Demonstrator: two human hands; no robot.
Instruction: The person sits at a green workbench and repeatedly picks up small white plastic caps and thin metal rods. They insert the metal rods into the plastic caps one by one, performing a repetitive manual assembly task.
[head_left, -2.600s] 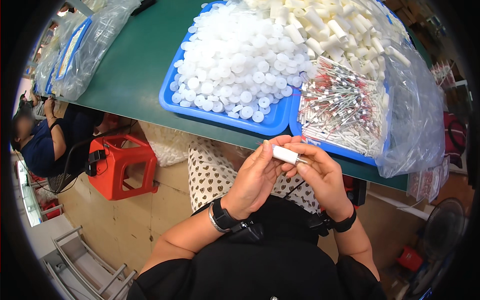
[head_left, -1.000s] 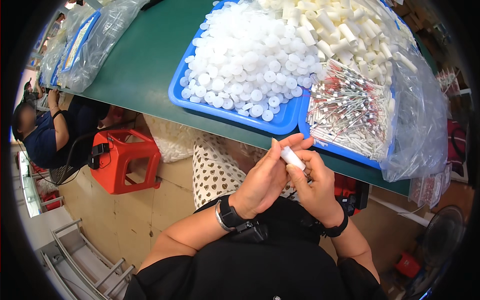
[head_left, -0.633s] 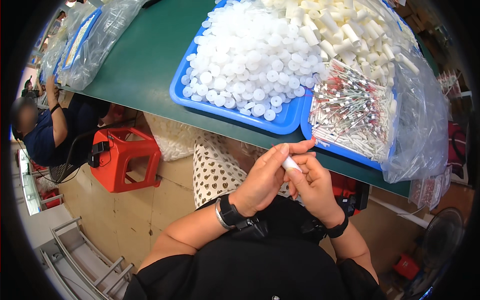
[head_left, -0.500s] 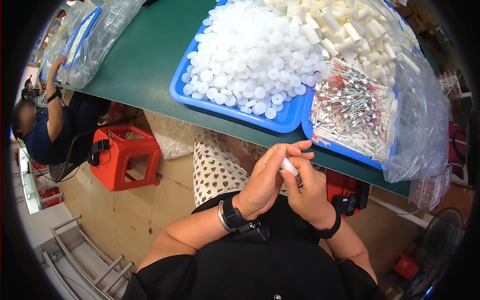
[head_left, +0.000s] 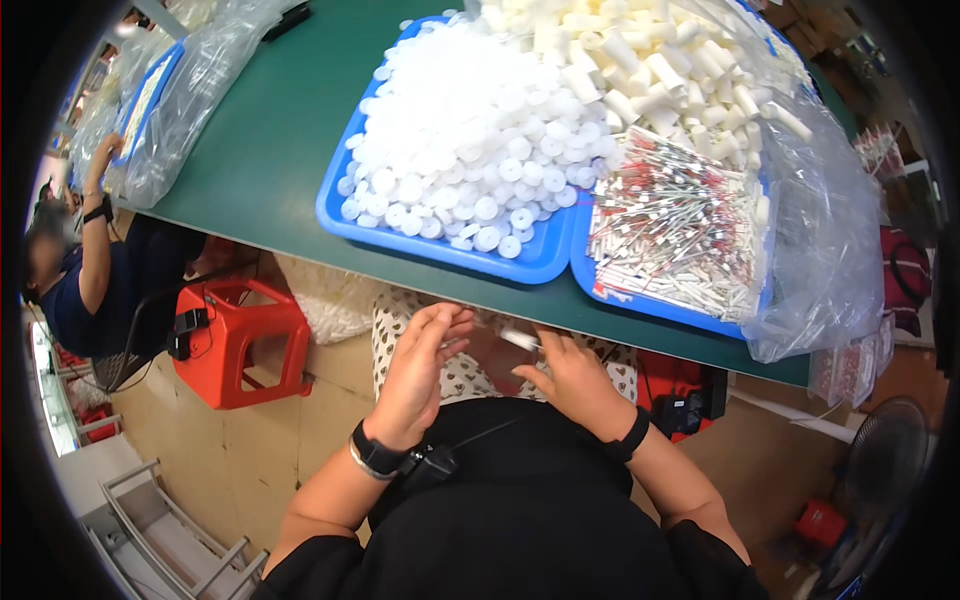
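The green tabletop carries everything within arm's reach of its near edge. On it, a blue tray heaps smooth white round caps; just right of that tray, a second one holds thin white sticks with red marks beside a crinkled clear bag. Below the tabletop's edge, over the lap, the right hand pinches a small white tube in narrow fingers, probably for control. The left hand is beside it, fingers loosely spread, holding nothing.

Small white tube, tilted; just below the table edge; above the lap
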